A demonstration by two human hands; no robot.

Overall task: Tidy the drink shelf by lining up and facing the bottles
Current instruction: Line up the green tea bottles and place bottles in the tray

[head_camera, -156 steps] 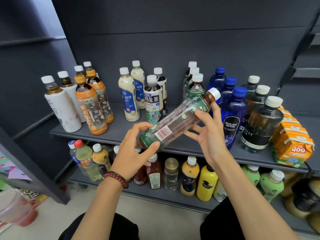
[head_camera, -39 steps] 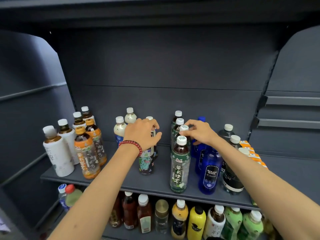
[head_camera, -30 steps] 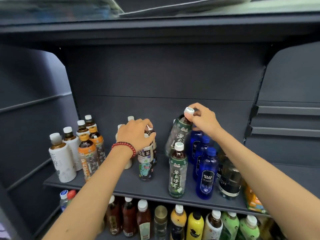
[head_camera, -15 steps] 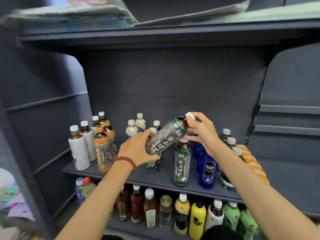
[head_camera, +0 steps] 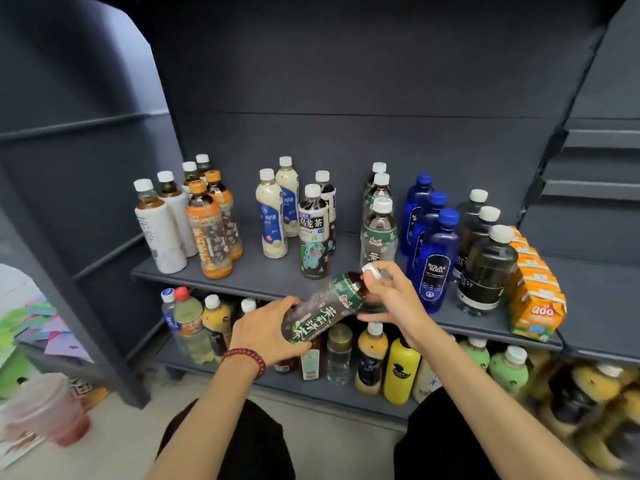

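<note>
The person holds one green tea bottle (head_camera: 323, 308) with both hands, out in front of the drink shelf (head_camera: 263, 277). The bottle is tilted. Its white cap (head_camera: 370, 270) points up and to the right, and its bottom points down and to the left. It does not touch the shelf.

The left hand (head_camera: 268, 332) is at the bottom end, and its fingers (head_camera: 278, 303) curl round the bottle. A red bead bracelet (head_camera: 246, 358) sits on that wrist. The right hand (head_camera: 391, 303) is at the top end and pinches the cap.

Just behind the hands, three more green tea bottles (head_camera: 379, 233) stand upright in a row, one behind the other. To their right stand the blue bottles (head_camera: 434, 261). Next come the dark bottles (head_camera: 485, 268) with white caps, and then a pack of orange drink boxes (head_camera: 535, 296).

To the left stands a bottle with a green cartoon animal (head_camera: 313, 237) on it. Beside it are the creamy white bottles (head_camera: 272, 216). Further left are the bottles with orange caps (head_camera: 209, 233) and the bottles in white wrap (head_camera: 161, 233).

The lower shelf (head_camera: 329, 394) holds more bottles, and one of them is a yellow bottle (head_camera: 401, 374).
</note>
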